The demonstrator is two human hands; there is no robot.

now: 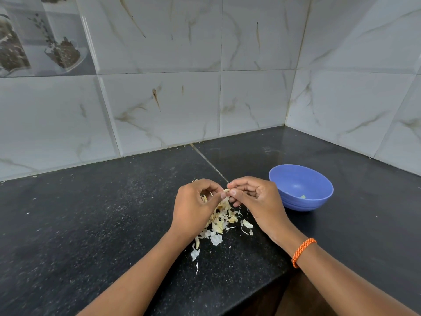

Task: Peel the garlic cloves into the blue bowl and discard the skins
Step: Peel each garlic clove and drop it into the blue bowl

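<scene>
Garlic clove (226, 190) sits just above the middle of the frame, pinched between the fingertips of both hands. The left hand (193, 207) curls its fingers round and grips the clove's left end with thumb and forefinger; the right hand (257, 197) pinches the right end the same way, its other fingers curled in toward the palm. An orange braided wristband (303, 252) circles the right wrist at the lower right.

No writing or brand can be read anywhere. The one printed thing is a decorative tile (41, 35) at the upper left, showing what look like glass jars with dark contents; no words show on it.

The blue bowl (319, 201) stands right of centre, just beside the right hand, on the black speckled counter (91, 224). Its inside is nearly bare: one small pale greenish bit (302, 197) lies at the bottom near the front wall, too small to tell what it is.

Below the hands, a loose heap of garlic skins (219, 221) lies on the counter, white and tan papery flakes, with a few strays trailing toward the lower middle. Marbled white wall tiles (250, 99) fill the upper half, meeting in a corner at the right.
</scene>
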